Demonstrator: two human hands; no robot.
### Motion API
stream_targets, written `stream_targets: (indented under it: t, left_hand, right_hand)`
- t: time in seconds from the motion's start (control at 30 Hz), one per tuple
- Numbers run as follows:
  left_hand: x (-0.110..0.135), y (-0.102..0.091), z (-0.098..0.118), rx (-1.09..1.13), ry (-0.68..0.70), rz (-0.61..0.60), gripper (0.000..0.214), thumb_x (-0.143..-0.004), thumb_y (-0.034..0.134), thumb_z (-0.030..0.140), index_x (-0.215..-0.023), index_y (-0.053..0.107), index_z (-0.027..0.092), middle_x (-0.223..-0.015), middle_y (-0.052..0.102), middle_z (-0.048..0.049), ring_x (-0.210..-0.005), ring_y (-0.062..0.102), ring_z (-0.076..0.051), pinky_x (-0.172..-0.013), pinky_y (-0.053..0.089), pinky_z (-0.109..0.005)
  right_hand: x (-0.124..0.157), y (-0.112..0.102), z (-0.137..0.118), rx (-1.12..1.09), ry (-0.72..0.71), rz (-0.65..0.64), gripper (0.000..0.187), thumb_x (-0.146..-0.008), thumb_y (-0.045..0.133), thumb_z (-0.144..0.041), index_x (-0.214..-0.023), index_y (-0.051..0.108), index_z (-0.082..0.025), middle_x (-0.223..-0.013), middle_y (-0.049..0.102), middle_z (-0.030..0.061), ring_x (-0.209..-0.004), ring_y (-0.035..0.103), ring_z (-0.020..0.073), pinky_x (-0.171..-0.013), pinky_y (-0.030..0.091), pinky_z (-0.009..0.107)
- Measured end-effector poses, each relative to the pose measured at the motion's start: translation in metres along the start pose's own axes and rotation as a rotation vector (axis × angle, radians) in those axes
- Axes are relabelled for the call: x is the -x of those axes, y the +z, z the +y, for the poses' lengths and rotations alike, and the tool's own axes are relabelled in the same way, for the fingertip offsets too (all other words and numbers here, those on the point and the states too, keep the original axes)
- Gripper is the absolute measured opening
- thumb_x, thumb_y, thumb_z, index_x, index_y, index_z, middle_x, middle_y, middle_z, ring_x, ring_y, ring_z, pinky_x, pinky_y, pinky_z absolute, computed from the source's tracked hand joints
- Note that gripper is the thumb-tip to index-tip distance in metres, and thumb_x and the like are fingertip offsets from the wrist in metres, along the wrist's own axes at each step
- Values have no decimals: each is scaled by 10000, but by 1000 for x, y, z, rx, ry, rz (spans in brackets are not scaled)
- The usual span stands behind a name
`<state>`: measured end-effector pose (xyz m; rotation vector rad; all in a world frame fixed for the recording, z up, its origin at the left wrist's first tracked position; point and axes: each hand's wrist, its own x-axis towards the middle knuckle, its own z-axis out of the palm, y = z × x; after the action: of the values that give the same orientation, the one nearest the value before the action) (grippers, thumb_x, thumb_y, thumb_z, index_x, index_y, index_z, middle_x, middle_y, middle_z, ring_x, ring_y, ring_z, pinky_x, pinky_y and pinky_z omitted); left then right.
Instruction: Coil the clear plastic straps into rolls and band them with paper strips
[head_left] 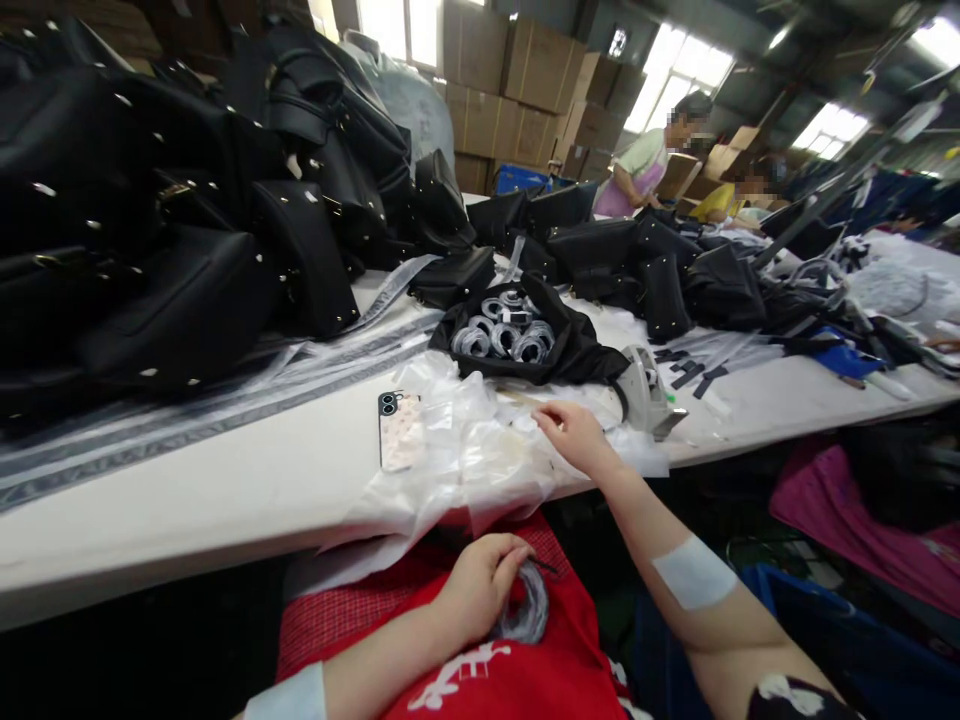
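Observation:
Low over the red apron, my left hand is closed on a coil of clear-wrapped grey strap. A thin dark end sticks out past its fingertips. Above the table edge, my right hand has its thumb and fingers pinched together over crumpled clear plastic sheets. Whether anything small sits in that pinch I cannot make out. Just right of it stands a whitish tape dispenser. Beyond, several similar coils lie in an open black bag.
A phone in a patterned case lies left of the plastic. Black bags are heaped at the left and along the table. Long wrapped strips stretch leftward. Two people stand beyond the table, near stacked cartons.

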<state>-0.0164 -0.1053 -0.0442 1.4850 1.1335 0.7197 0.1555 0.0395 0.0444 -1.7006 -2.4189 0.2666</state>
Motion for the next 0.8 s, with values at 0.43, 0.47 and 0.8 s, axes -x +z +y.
stream_targets:
  t: [0.43,0.47,0.8]
  left_hand:
    - [-7,-19,0,508,-414,-242,528,-918,405,529,-1021,727,122,-648,686,-33,-504,563,-139,-531,467,-265]
    - [-7,-18,0,545,-444,-257,523,-918,408,524,-1045,718,123,-635,681,-29,-479,557,-138,-508,462,-266]
    - [-14,-18,-6,609,-368,-231,362,-870,552,415,-938,743,115,-751,732,-47,-639,603,-150,-704,498,-281]
  right_hand:
    - [-46,26,25,378,145,-151,320,-946,385,-160,-1053,662,-41,-1078,656,245,-1023,609,304,-839,418,361]
    - [-42,20,26,387,161,-113,321,-949,369,-159,-1072,641,-42,-1080,653,241,-1001,616,305,-820,421,357]
    - [75,-50,-6,-153,29,28,201,-885,524,-331,-806,623,-176,-671,640,18,-614,559,161,-589,360,249]
